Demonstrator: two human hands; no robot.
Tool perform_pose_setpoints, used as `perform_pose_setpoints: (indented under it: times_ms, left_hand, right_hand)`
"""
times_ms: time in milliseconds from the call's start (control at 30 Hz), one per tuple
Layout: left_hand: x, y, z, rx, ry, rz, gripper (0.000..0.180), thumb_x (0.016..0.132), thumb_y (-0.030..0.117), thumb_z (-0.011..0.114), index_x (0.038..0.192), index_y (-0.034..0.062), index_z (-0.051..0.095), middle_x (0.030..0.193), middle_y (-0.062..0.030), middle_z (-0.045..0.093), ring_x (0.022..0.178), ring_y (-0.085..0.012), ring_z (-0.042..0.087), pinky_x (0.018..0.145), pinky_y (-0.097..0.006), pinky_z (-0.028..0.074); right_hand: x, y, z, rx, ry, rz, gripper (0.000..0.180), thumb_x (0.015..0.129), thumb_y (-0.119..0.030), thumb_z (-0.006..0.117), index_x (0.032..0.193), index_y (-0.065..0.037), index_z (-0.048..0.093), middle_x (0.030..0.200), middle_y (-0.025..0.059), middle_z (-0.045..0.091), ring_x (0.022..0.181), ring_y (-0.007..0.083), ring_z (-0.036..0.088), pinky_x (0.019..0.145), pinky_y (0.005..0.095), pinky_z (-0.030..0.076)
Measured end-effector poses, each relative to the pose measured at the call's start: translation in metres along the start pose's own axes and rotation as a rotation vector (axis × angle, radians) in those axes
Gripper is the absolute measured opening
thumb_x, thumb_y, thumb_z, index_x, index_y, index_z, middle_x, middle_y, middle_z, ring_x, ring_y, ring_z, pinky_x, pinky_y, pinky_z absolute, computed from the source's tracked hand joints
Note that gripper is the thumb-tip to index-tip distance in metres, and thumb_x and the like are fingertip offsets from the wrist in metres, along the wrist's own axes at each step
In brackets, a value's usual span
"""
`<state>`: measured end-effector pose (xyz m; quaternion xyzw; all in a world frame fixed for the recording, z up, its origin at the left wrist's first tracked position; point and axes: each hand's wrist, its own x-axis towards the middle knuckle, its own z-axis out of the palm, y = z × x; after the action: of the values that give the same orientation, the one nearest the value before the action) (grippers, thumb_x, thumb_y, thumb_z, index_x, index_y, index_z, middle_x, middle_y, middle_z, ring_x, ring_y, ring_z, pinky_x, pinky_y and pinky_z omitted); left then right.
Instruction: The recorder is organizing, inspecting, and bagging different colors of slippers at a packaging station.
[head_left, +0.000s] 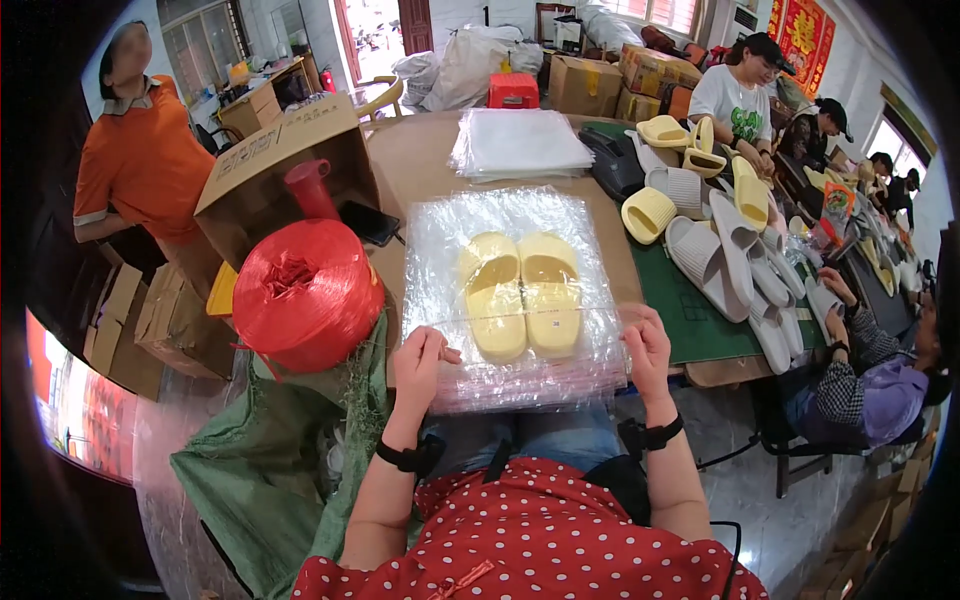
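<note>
A pair of pale yellow slide slippers [497, 318] lies side by side on a stack of clear plastic bags [435, 240] in front of me. A thin edge of clear film crosses over the slippers, so their lower part seems to be under the top bag. My left hand [425, 362] is closed at the left side of that bag, fingertips pinching the film. On the opposite side my right hand [646, 350] is curled with its fingers at the bag's right edge, slightly blurred.
Left of the bags stands a big red twine roll [308, 295] before an open cardboard box [285, 165]. Beyond lies a stack of white sheets [522, 142]. Loose grey and yellow slippers [705, 255] cover the green mat [690, 325]. Co-workers sit at right; a person in orange [150, 150] stands left.
</note>
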<state>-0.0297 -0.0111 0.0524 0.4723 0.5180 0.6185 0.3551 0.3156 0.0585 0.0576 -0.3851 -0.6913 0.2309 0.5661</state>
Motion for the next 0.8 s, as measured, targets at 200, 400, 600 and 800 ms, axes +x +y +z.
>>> perform_pose_setpoints:
  times_ms: [200, 400, 600, 800]
  left_hand:
    - [0.010, -0.003, 0.005, 0.222, 0.124, -0.106, 0.031, 0.100, 0.021, 0.057, 0.079, -0.0025, 0.059, 0.061, -0.0066, 0.060, 0.055, -0.0146, 0.066, 0.055, -0.027, 0.047]
    - [0.012, -0.012, 0.009, 0.305, 0.130, -0.093, 0.030, 0.098, 0.021, 0.061, 0.080, -0.0031, 0.060, 0.059, -0.0095, 0.060, 0.050, -0.0143, 0.063, 0.052, -0.028, 0.045]
    - [0.002, 0.017, 0.028, 0.825, 0.328, 0.229, 0.018, 0.091, 0.015, 0.066, 0.104, 0.0024, 0.064, 0.097, -0.0115, 0.071, 0.095, -0.0271, 0.069, 0.080, -0.039, 0.053]
    - [-0.011, 0.019, 0.059, 1.016, -0.094, 0.699, 0.049, 0.090, 0.023, 0.066, 0.137, 0.0126, 0.055, 0.149, -0.0147, 0.048, 0.142, -0.0411, 0.035, 0.117, -0.054, 0.028]
  right_hand:
    - [-0.002, 0.005, 0.008, 0.194, -0.025, 0.379, 0.021, 0.097, -0.013, 0.060, 0.081, 0.000, 0.062, 0.078, 0.0043, 0.068, 0.072, 0.0076, 0.059, 0.063, 0.0228, 0.045]
    - [-0.008, 0.027, 0.022, 0.010, 0.056, 0.477, 0.023, 0.094, -0.018, 0.066, 0.081, 0.000, 0.062, 0.061, -0.0001, 0.060, 0.053, 0.0055, 0.055, 0.050, 0.0245, 0.042]
    - [-0.012, 0.038, 0.022, 0.013, 0.099, 0.519, 0.021, 0.092, -0.015, 0.066, 0.078, 0.000, 0.061, 0.059, 0.0000, 0.059, 0.052, 0.0065, 0.056, 0.049, 0.0252, 0.042]
    - [-0.011, 0.027, 0.024, -0.085, 0.113, 0.495, 0.022, 0.089, -0.016, 0.068, 0.076, 0.000, 0.061, 0.056, 0.0017, 0.058, 0.050, 0.0087, 0.055, 0.049, 0.0284, 0.043]
